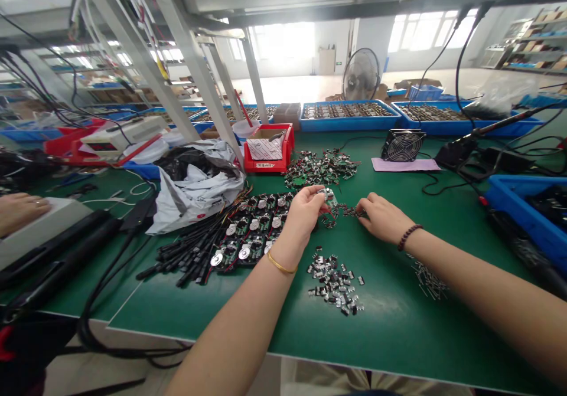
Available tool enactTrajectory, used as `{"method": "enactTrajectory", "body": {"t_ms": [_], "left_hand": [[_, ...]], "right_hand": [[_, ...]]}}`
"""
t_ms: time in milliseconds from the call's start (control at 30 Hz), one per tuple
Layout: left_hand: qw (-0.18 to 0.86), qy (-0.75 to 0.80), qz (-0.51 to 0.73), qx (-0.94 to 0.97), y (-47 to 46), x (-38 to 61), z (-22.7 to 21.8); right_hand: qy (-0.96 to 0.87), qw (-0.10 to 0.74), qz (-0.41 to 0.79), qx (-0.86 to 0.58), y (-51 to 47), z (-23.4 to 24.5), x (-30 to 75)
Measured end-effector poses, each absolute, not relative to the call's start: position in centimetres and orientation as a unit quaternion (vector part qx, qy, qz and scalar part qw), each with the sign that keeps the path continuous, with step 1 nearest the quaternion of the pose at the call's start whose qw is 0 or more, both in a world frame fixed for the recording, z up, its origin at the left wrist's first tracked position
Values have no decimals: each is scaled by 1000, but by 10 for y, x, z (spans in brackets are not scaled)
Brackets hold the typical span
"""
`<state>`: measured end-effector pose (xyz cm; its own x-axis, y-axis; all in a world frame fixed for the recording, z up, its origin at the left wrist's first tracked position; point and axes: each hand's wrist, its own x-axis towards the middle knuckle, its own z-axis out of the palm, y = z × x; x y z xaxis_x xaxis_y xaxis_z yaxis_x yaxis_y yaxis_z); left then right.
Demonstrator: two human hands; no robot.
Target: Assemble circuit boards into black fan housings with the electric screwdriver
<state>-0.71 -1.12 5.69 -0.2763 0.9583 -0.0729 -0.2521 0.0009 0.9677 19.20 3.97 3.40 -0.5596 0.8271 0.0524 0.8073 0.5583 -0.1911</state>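
**A Tight Little Pinch**

My left hand (301, 218) is shut tight on a small green board (331, 200), with my finger and thumb pressed together. I hold the board up just over the green table (394, 319). My right hand (381, 219) is close by, and its fingertips (362, 212) are down at a little heap of dark parts with thin legs (343, 212). I cannot tell if they are pinching 1 of them.

The board looks light and stiff, but it may snap if I press too hard. Small parts on it could bend, so the edges look like the best place to hold it, with 2 fingers.

Shiny metal bits (334, 284) lie in a pile below my hands. Round-topped boards with black wires (248, 234) lie to my left, and more green boards (319, 169) lie ahead.
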Motion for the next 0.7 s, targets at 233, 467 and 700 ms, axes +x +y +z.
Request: {"method": "enactTrajectory", "body": {"t_ms": [233, 467, 700], "left_hand": [[492, 513, 615, 340, -10, -7, 57], [500, 516, 595, 360, -13, -2, 57], [529, 515, 537, 409, -19, 9, 53]], "right_hand": [[-878, 7, 114, -464, 37, 32, 201], [-879, 17, 182, -441, 29, 31, 206], [-851, 88, 278, -437, 12, 33, 221]]}}
